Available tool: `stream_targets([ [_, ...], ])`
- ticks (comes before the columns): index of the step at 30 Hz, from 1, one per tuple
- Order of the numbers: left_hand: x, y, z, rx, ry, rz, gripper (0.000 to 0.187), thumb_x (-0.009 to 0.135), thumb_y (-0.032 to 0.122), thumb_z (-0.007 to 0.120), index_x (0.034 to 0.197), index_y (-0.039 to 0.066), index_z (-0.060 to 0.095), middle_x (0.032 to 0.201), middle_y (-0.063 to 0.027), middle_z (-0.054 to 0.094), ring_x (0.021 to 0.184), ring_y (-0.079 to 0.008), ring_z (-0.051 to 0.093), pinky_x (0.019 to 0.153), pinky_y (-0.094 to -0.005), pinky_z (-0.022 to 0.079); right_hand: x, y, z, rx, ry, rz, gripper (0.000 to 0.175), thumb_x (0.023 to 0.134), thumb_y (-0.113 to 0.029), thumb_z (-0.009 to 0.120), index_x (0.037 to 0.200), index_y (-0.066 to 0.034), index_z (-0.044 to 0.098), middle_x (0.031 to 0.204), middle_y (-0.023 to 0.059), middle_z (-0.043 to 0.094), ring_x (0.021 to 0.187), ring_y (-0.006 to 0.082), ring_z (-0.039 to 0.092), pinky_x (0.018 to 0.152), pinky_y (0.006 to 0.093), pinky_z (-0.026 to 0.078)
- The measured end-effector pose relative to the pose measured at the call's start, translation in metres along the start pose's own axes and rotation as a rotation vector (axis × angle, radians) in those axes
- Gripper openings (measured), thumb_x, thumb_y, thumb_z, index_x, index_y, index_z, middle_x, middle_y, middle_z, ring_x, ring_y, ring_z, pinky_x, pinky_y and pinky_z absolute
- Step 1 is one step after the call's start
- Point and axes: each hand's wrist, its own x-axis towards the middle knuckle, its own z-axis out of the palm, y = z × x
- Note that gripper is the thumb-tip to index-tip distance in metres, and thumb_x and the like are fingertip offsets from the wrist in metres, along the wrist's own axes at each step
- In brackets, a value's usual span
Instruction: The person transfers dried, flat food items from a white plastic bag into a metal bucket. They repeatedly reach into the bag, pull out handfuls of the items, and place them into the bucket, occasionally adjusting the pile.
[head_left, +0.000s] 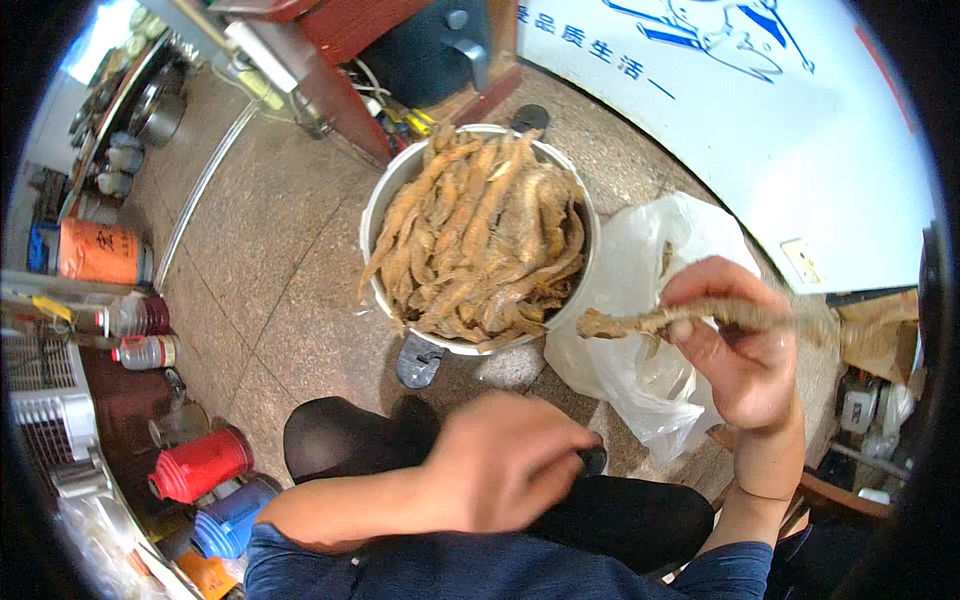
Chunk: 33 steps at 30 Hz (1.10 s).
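My right hand (731, 337) grips a long, dried-looking brown strip (622, 323) above a white translucent plastic bag (600, 360). The strip's far end is motion-blurred. In front of me stands a round two-handled metal pot (367, 225), heaped above its rim with similar brown strips (480, 240); what they are made of is unclear. My left hand (510, 461) hovers blurred over my lap with its fingers curled. A small dark object (595, 456) shows beside its fingertips, and I cannot tell whether the hand holds it.
A white panel (750, 150) bearing blue writing stands at the upper right. Dark red wooden furniture (322, 82) is behind the pot. Along the left are clear bottles (146, 352), a red container (202, 465) and a blue container (236, 517). The floor is speckled stone tile (247, 247).
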Motion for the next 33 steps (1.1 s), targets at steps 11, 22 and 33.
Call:
stream_targets([
  [11, -0.039, -0.012, 0.033, 0.259, -0.528, 0.265, 0.035, 0.083, 0.019, 0.057, 0.114, 0.003, 0.063, 0.091, -0.0050, 0.060, 0.083, -0.0209, 0.059, 0.074, -0.0320, 0.044, 0.092, -0.029, 0.089, 0.534, -0.045, 0.160, 0.022, 0.091, 0.000, 0.062, 0.113, 0.0006, 0.060, 0.095, 0.0046, 0.066, 0.082, 0.0097, 0.061, 0.071, 0.0229, 0.048],
  [22, -0.056, -0.015, 0.013, 0.311, -0.509, 0.207, 0.040, 0.087, 0.019, 0.054, 0.123, 0.001, 0.062, 0.090, -0.0065, 0.061, 0.084, -0.0209, 0.059, 0.073, -0.0318, 0.043, 0.167, 0.053, 0.171, 0.622, -0.018, 0.520, 0.002, 0.089, -0.006, 0.063, 0.089, -0.0040, 0.062, 0.075, 0.0006, 0.058, 0.067, 0.0109, 0.055, 0.064, 0.0253, 0.046],
  [33, -0.058, -0.022, 0.004, 0.314, -0.523, 0.210, 0.040, 0.089, 0.019, 0.052, 0.123, 0.002, 0.062, 0.092, -0.0079, 0.063, 0.084, -0.0215, 0.060, 0.072, -0.0324, 0.042, 0.160, 0.011, 0.173, 0.747, -0.026, 0.328, 0.005, 0.090, -0.006, 0.061, 0.095, -0.0046, 0.061, 0.079, 0.0008, 0.060, 0.067, 0.0098, 0.057, 0.061, 0.0250, 0.048],
])
